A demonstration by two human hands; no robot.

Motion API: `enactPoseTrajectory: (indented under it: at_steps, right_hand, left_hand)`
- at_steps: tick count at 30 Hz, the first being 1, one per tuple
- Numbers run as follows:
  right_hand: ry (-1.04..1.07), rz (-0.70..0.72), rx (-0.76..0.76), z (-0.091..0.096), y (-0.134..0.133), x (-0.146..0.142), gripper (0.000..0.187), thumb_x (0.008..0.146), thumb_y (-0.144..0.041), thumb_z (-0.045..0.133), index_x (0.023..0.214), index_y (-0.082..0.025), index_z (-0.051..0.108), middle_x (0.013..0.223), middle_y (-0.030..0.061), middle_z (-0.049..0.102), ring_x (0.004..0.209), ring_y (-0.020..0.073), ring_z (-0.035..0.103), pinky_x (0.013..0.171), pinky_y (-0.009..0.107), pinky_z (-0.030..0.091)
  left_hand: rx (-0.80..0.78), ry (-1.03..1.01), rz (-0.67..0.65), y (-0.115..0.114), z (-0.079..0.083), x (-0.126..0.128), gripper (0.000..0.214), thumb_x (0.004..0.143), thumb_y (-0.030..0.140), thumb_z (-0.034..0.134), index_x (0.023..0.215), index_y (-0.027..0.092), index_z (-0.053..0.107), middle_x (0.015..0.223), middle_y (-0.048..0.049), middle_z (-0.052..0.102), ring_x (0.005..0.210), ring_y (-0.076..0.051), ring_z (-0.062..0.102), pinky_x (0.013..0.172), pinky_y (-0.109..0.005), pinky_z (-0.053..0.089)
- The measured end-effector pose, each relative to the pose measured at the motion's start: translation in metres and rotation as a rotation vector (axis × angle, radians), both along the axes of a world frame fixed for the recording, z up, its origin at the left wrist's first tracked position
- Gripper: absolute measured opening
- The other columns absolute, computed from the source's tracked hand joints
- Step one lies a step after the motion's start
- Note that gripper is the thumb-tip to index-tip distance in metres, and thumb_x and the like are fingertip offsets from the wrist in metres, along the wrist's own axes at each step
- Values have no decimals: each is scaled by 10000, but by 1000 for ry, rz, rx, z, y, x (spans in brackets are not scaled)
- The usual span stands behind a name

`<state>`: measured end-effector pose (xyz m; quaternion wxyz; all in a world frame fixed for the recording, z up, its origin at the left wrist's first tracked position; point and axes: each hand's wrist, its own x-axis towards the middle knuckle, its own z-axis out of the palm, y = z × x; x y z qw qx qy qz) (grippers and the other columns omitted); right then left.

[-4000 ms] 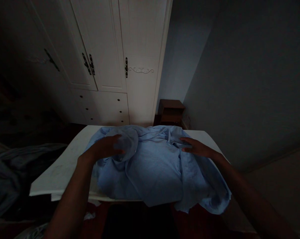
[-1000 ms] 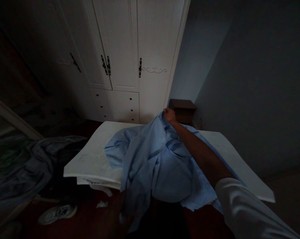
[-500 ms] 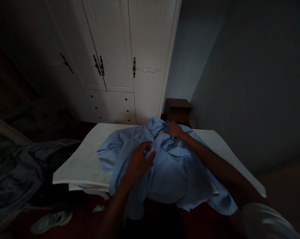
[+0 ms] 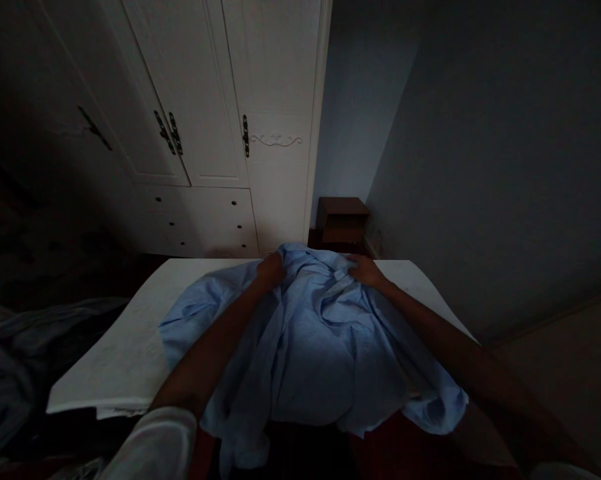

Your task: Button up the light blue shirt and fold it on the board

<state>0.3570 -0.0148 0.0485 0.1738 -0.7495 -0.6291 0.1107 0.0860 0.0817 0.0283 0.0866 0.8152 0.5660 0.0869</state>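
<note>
A light blue shirt [image 4: 315,360] lies crumpled across a white table [image 4: 130,347], its lower part hanging over the near edge. Toward the table's far side, my left hand [image 4: 271,270] is closed on the shirt's upper left part, near the collar. My right hand [image 4: 365,270] grips the cloth at the upper right, fingers partly hidden by folds. Between the two hands the fabric is bunched and slightly raised. Both forearms reach over the shirt.
Behind the table stands a white wardrobe [image 4: 280,193] with dark handles and drawers. A small brown nightstand [image 4: 343,220] is in the corner by the grey wall [image 4: 480,167]. Dark clothes [image 4: 25,360] lie in a heap at the left.
My left hand has moved forward from above the middle of the shirt and taken hold near the collar. My right hand stays on the upper right. The view has shifted somewhat right.
</note>
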Motion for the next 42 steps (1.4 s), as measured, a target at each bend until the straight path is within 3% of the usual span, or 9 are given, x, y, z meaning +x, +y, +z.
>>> enactPoseTrajectory:
  at_steps: [5,9,15,19,26,30,35,39,42]
  right_hand:
    - [189,-155,189,24,5,48,321,746,-166,472,997,-141,670,1041,86,702,939,207,653,805,285,518]
    - [587,-313,361,34,6,72,230,610,-208,509,784,-148,647,777,46,656,683,163,597,587,247,471]
    - [826,-307,334,31,2,79,172,563,-269,563,698,-169,600,634,-2,554,570,133,509,496,240,403]
    - [783,-102,295,34,-6,76,286,620,-423,685,767,-179,654,733,27,641,661,154,574,591,259,459]
    - [510,21,239,56,-23,83,533,548,-602,800,879,-190,730,859,60,711,746,199,632,656,297,495]
    - [528,-54,267,58,-28,103,573,494,-609,828,866,-182,744,823,64,723,714,208,647,648,315,514]
    - [679,-133,346,54,-25,114,504,490,-525,857,830,-172,737,786,63,726,685,197,653,629,310,532]
    - [699,-219,458,51,1,105,407,558,-425,828,831,-143,721,730,50,699,612,160,614,537,268,507]
    - [675,-327,515,48,35,87,310,640,-369,754,828,-129,702,704,44,677,582,147,596,476,236,485]
  left_hand:
    - [-11,22,7,22,-4,-16,573,855,548,542,1231,126,453,1247,-209,596,1161,-307,594,887,-370,481]
    - [108,121,-160,27,-2,-24,496,860,494,551,1209,147,489,1213,-175,606,1098,-297,620,866,-375,481]
    - [213,162,-375,19,-1,-23,596,827,485,601,1295,142,464,1281,-168,555,1179,-310,547,999,-414,408]
    - [316,193,-433,8,-5,-12,593,864,399,579,1369,141,406,1351,-181,513,1218,-308,511,1019,-429,385]
    - [262,199,-312,5,-8,-5,266,873,225,513,1096,127,619,1054,-166,682,1019,-288,641,914,-421,449]
    - [261,134,-210,17,14,-17,321,907,200,413,1157,132,603,1059,-143,695,963,-256,666,862,-377,488]
    - [391,-126,-105,35,65,-37,366,928,166,327,1182,161,591,1185,-111,655,1071,-226,617,934,-339,464]
    - [416,-177,24,52,97,-41,315,943,286,392,1127,175,622,1084,-101,694,1003,-250,631,911,-367,467]
    - [397,-191,102,71,104,-35,290,934,293,430,1120,185,623,1088,-92,692,1027,-235,619,921,-352,459]
